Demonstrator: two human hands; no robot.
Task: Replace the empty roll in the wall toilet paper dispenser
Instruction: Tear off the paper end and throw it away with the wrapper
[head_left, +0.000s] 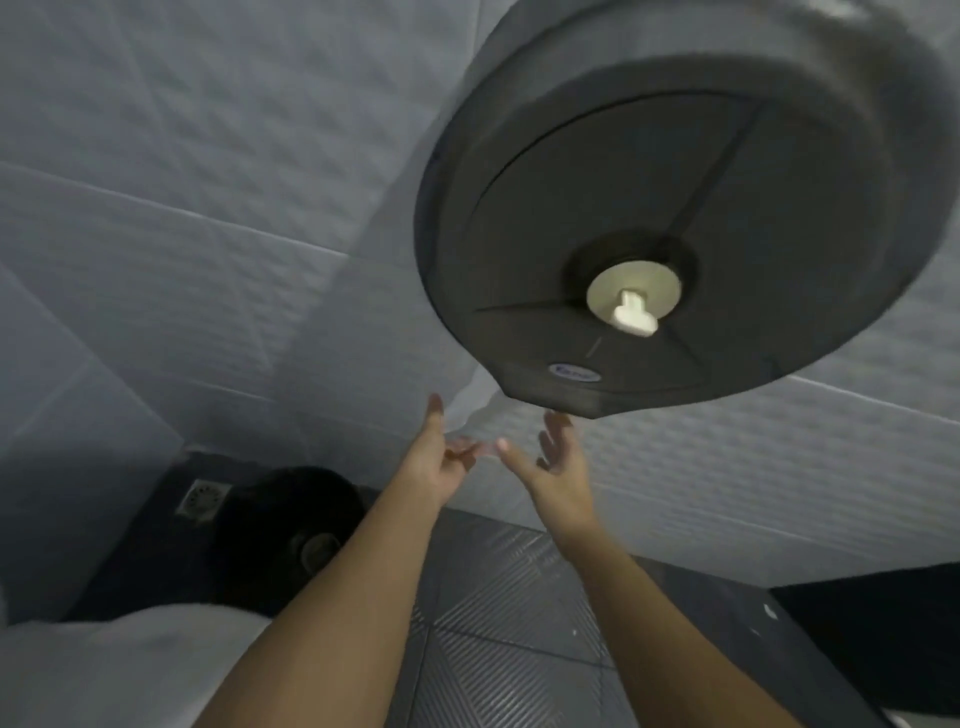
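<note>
A round dark grey toilet paper dispenser (675, 218) hangs on the white tiled wall at the upper right, its cover closed. A white key or latch (635, 314) sticks out of its pale centre hub. A strip of white paper (470, 402) hangs from the dispenser's lower left edge. My left hand (439, 457) reaches up just under that strip with fingers apart, and I cannot tell if it touches the paper. My right hand (553, 462) is open just below the dispenser's bottom opening, empty.
The white textured tile wall (208, 208) fills the left and top. Below is a dark ribbed floor (493, 623) with a metal drain (202, 500) near the corner and a black round object (291, 525) beside it. A white surface (130, 670) lies at lower left.
</note>
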